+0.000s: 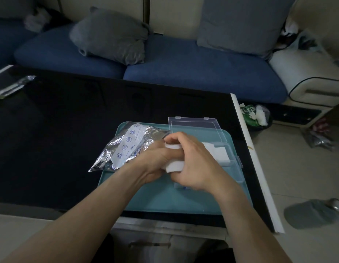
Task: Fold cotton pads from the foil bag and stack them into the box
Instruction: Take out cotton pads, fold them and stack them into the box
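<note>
The left hand (155,160) and right hand (191,164) both pinch one cotton pad (174,165), bending it double above the tray (161,198), just beside the open box (233,168) for stacking.

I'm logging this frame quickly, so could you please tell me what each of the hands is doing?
Left hand: grips the cotton pad.
Right hand: fingers curled round the same cotton pad.
</note>
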The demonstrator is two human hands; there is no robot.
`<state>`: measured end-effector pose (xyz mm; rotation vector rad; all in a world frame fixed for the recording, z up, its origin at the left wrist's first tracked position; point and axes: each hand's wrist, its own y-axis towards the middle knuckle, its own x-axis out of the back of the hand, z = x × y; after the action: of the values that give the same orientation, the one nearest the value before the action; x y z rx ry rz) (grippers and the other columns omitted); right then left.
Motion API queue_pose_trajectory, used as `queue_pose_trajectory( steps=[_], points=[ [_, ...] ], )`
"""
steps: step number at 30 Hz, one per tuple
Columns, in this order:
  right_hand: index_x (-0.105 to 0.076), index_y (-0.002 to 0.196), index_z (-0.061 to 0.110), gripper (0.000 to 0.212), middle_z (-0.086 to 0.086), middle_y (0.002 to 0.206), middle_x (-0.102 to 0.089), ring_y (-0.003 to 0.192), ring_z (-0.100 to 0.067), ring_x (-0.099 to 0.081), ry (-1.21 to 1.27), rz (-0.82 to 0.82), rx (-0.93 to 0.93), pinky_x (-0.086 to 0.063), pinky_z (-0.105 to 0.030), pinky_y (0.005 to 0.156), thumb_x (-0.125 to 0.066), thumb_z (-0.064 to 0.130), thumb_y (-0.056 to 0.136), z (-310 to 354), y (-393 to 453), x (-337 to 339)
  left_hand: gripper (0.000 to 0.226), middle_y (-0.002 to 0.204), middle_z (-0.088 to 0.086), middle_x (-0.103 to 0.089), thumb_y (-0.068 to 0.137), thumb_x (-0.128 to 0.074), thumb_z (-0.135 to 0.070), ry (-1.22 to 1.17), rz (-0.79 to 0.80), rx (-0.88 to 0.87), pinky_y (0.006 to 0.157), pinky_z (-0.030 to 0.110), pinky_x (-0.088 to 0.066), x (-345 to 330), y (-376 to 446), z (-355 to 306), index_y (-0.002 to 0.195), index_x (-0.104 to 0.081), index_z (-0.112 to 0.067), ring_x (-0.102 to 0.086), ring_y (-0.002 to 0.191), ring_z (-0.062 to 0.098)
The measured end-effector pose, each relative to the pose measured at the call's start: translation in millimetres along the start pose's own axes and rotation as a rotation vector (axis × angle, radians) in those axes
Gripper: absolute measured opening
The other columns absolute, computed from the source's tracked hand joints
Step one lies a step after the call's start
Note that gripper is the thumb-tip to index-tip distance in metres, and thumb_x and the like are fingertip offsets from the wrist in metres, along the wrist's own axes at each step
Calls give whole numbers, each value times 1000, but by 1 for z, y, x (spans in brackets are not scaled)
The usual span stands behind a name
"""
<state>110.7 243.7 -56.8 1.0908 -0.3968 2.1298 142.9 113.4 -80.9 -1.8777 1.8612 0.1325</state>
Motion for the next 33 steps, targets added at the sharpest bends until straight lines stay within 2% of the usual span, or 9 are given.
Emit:
queue_pose_trajectory(
  steps=[3,9,14,19,21,25,28,30,33],
  points=[
    [-40,143,31,89,16,126,-47,121,-11,-44,-60,25,-22,-40,-40,105,-83,19,67,4,-2,1,31,80,12,-68,66,-69,3,-68,-38,-13,58,29,-54,-2,2,1,95,-62,-3,-69,72,24],
    [-55,129,30,74,11,124,-48,120,-13,-41,-390,-60,-63,-31,-36,104,-82,50,64,2,3,-7,69,86,13,-64,62,-67,-4,-5,-158,-18,44,21,-46,-9,6,7,130,-53,-2,-64,60,16],
    [-52,135,31,86,4,156,-23,144,-18,-22,-325,-66,-129,-20,-47,119,-84,57,59,-1,1,-6,74,95,13,-69,60,-75,-8,-54,-168,-14,57,27,-54,-3,10,5,131,-53,-13,-69,74,21],
    [-44,142,34,92,5,160,-18,148,-17,-19,-234,-2,-133,-19,-48,121,-87,46,62,2,-1,-2,52,84,11,-66,65,-70,3,-62,-103,17,56,28,-54,-9,6,6,114,-59,-11,-67,69,22],
    [-41,145,32,95,5,160,-18,146,-19,-22,-220,43,-152,-20,-49,121,-88,42,63,3,-3,-2,68,86,13,-65,65,-70,8,-35,-169,6,56,30,-54,-8,7,7,128,-52,-12,-64,69,25],
    [-52,135,25,75,7,153,-31,137,-16,-31,-254,-41,-139,-22,-46,120,-84,36,68,0,-1,-2,103,108,18,-67,48,-85,-11,26,-171,19,67,33,-55,-3,10,10,142,-42,-12,-69,84,25],
    [-41,145,27,91,5,154,-26,140,-18,-29,-276,44,-163,-22,-44,120,-84,44,68,0,-2,-2,102,106,15,-66,50,-86,-10,28,-195,28,71,37,-56,0,12,12,142,-42,-9,-68,85,26],
    [-38,147,27,97,8,149,-29,133,-15,-38,-164,144,-197,-38,-39,112,-88,43,66,0,-4,2,102,109,13,-67,51,-83,-14,185,-266,30,76,39,-59,-1,10,14,143,-42,-20,-68,86,26],
    [-54,127,24,61,9,134,-45,111,-11,-57,107,229,-209,-54,-22,85,-82,26,72,-9,-5,16,96,107,3,-64,66,-82,-10,506,-243,-8,64,22,-55,-4,5,8,148,-35,-25,-64,76,11]
  ],
)
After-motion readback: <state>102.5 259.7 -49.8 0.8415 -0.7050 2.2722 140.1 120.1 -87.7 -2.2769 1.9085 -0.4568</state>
